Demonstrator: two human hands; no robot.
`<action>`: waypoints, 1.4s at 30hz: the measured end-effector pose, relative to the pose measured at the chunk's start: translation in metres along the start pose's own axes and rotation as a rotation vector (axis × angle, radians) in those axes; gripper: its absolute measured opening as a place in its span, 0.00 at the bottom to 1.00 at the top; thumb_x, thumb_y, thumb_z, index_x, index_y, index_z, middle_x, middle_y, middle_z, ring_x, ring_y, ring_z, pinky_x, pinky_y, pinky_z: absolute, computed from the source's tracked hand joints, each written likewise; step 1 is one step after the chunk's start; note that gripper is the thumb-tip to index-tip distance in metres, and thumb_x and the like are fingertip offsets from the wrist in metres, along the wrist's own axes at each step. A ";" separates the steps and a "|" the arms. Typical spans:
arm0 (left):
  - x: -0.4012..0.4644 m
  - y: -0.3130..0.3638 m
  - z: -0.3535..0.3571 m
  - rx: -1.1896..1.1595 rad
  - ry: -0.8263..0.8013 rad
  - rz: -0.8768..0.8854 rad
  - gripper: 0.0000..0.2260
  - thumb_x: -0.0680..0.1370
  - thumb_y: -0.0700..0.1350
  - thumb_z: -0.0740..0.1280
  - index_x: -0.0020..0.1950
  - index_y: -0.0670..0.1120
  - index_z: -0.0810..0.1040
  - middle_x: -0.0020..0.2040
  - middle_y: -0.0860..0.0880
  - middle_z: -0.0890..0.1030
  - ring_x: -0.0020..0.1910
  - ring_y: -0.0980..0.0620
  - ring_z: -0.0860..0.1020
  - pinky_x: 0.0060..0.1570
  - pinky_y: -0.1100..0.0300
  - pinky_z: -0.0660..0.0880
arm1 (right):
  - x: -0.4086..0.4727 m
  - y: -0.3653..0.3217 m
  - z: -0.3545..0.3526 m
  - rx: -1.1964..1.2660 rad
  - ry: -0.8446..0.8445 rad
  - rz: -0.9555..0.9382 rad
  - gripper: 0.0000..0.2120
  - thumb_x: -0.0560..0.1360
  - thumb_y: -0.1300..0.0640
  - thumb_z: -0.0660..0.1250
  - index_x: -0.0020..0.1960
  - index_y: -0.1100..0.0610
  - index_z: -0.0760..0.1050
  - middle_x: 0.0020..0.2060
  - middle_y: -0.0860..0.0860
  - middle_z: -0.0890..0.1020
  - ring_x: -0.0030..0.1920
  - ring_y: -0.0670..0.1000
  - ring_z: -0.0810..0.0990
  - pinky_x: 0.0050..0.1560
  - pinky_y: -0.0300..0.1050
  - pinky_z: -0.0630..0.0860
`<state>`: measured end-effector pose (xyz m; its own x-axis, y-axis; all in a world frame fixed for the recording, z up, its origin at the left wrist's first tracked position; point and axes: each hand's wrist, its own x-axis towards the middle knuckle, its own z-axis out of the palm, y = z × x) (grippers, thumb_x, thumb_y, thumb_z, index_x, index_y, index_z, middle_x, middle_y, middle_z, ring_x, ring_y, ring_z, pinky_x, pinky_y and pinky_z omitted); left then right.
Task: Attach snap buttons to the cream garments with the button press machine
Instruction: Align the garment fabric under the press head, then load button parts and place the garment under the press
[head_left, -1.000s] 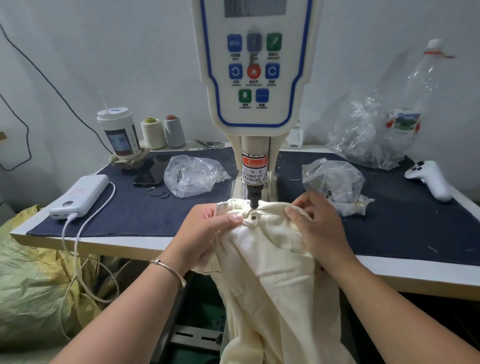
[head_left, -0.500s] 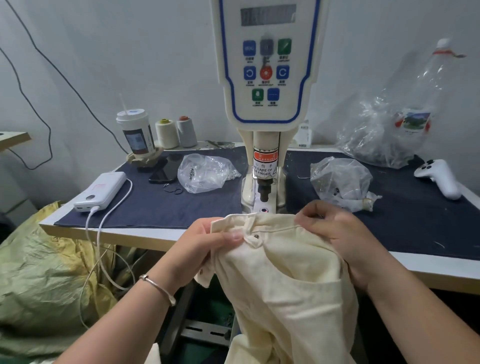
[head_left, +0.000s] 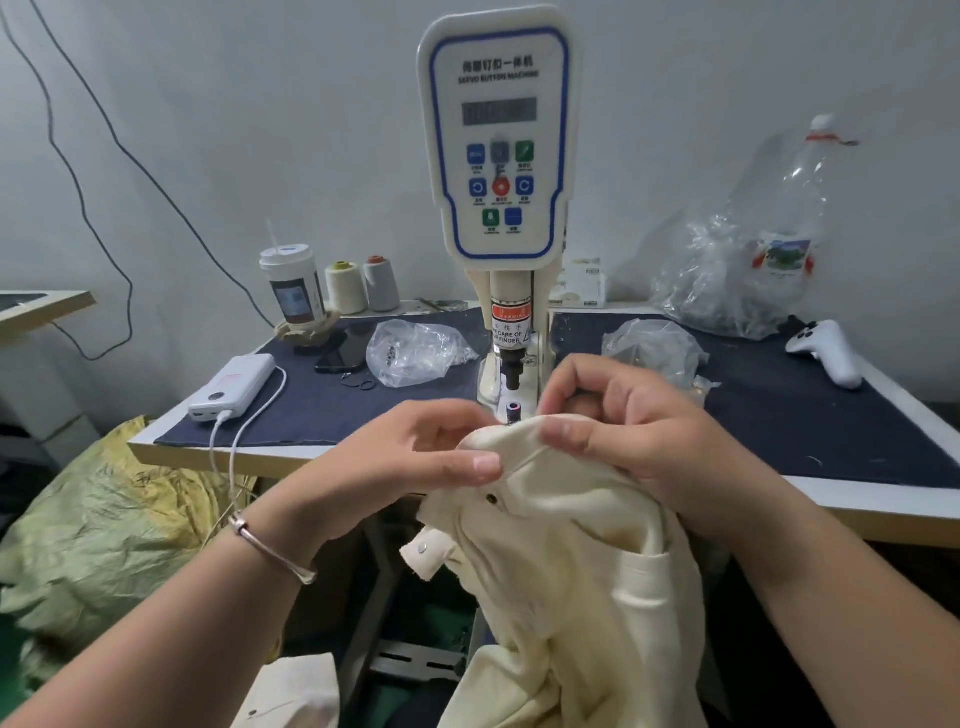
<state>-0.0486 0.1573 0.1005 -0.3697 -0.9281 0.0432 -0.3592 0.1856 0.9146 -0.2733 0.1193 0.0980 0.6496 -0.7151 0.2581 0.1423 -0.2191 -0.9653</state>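
Observation:
A cream garment (head_left: 566, 582) hangs in front of the table, its top edge held just below the die (head_left: 513, 408) of the white button press machine (head_left: 498, 156). My left hand (head_left: 415, 457) pinches the fabric edge on the left, thumb on top. My right hand (head_left: 623, 421) pinches the same edge on the right, fingers curled over it. A dark snap button (head_left: 491, 499) shows on the garment below my thumbs. A second, silver snap (head_left: 422, 546) sits on a small tab hanging at the left. The punch (head_left: 511, 371) stands raised, clear of the fabric.
On the dark table mat (head_left: 779, 415) lie two clear bags of parts (head_left: 415, 351) (head_left: 652, 345), a power bank (head_left: 234, 387) with cable, a phone, thread cones (head_left: 361, 283), a cup (head_left: 293, 288) and a white controller (head_left: 826, 351). A yellow-green sack (head_left: 98, 519) lies at the left.
The garment came out from under the punch and toward me. Both hands have shifted along its top edge and now hold a new spot near the die, and the snapped part hangs lower.

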 end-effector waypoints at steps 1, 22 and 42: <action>0.002 0.009 0.004 0.041 -0.008 0.011 0.22 0.65 0.60 0.75 0.53 0.49 0.83 0.49 0.42 0.84 0.47 0.50 0.82 0.50 0.54 0.75 | 0.000 -0.004 0.004 -0.026 -0.017 -0.001 0.04 0.73 0.57 0.69 0.44 0.56 0.75 0.35 0.62 0.75 0.37 0.56 0.70 0.36 0.47 0.68; 0.018 0.032 0.019 0.024 -0.185 -0.341 0.18 0.54 0.48 0.75 0.42 0.46 0.87 0.43 0.46 0.86 0.41 0.50 0.83 0.44 0.56 0.78 | -0.029 -0.012 -0.020 -0.693 -0.529 0.496 0.16 0.59 0.51 0.82 0.44 0.49 0.81 0.40 0.45 0.86 0.40 0.43 0.84 0.38 0.35 0.78; 0.004 0.005 0.033 -0.186 -0.292 -0.203 0.26 0.60 0.39 0.76 0.57 0.35 0.81 0.54 0.32 0.83 0.49 0.40 0.82 0.49 0.53 0.80 | -0.008 -0.004 -0.019 0.091 -0.088 0.365 0.16 0.71 0.66 0.70 0.59 0.64 0.78 0.52 0.62 0.82 0.50 0.56 0.81 0.49 0.47 0.79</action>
<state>-0.0804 0.1654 0.0924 -0.5449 -0.8042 -0.2373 -0.2982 -0.0787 0.9513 -0.2934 0.1128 0.1012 0.7310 -0.6744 -0.1042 -0.0472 0.1023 -0.9936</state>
